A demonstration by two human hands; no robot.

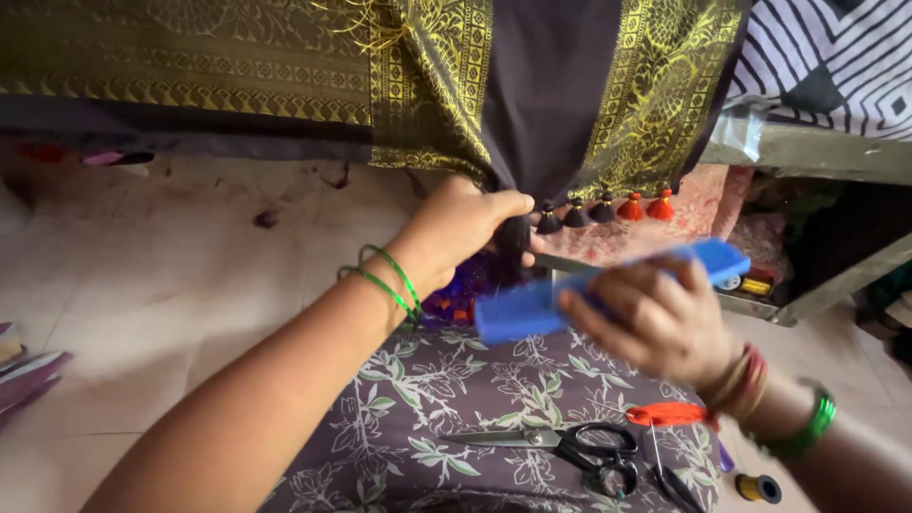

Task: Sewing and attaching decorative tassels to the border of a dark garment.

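Fingers of left hand [463, 228] pinch dark fabric bunch [514, 249]; right hand [655, 318] grips one blue comb [608, 285]; five tassels [602, 210].

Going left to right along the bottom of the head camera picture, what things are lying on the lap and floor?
Silver scissors → black-handled scissors → orange-handled tool → yellow thread spool.

Home tailoring corner — scissors [570, 445], thread spool [758, 488].
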